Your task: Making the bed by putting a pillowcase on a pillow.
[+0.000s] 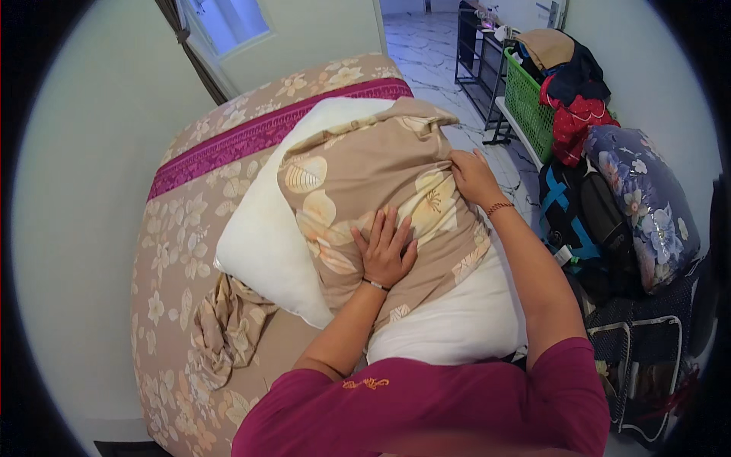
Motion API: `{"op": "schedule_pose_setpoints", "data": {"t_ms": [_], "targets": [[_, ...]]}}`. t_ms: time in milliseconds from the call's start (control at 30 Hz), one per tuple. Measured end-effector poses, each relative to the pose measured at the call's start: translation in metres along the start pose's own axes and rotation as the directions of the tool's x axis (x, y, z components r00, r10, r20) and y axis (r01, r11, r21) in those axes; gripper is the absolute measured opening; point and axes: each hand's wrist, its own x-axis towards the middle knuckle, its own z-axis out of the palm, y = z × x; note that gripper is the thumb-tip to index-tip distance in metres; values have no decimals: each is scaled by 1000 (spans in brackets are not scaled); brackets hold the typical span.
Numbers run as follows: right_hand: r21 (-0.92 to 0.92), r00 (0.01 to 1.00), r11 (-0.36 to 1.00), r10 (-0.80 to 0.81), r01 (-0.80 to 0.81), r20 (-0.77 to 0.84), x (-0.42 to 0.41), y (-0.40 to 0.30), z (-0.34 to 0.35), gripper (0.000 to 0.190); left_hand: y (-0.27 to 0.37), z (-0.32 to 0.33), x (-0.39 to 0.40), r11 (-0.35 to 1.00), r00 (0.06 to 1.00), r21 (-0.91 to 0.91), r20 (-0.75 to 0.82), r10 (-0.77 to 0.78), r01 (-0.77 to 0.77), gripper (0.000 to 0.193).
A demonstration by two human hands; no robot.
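A beige floral pillowcase lies over white pillows on the bed, its far edge folded back. One white pillow shows to the left and behind it. More white pillow sticks out from its near side, against my body. My left hand rests flat on the pillowcase with fingers spread, holding nothing. At the right edge of the pillowcase, my right hand grips the cloth; some of its fingertips are hidden. A crumpled floral cloth lies on the bed to the left.
The bed has a floral sheet with a magenta band. To the right stand a green laundry basket heaped with clothes, a black-and-blue backpack and a dark floral bundle. Behind is a metal rack.
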Motion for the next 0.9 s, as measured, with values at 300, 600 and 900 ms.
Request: {"op": "schedule_pose_setpoints", "data": {"t_ms": [300,600,900], "targets": [[231,962,967,-44,109,-269,-68,-86,8,34,6,-21,23,999,1000,-36,-10,-17,17,55],[-80,988,985,-152,151,-7,-92,-101,18,64,-79,-90,97,988,989,-55,-16,-145,144,48],[-115,990,983,-141,141,14,-96,-103,21,65,-112,-76,117,947,964,217,70,-256,236,8]]}}
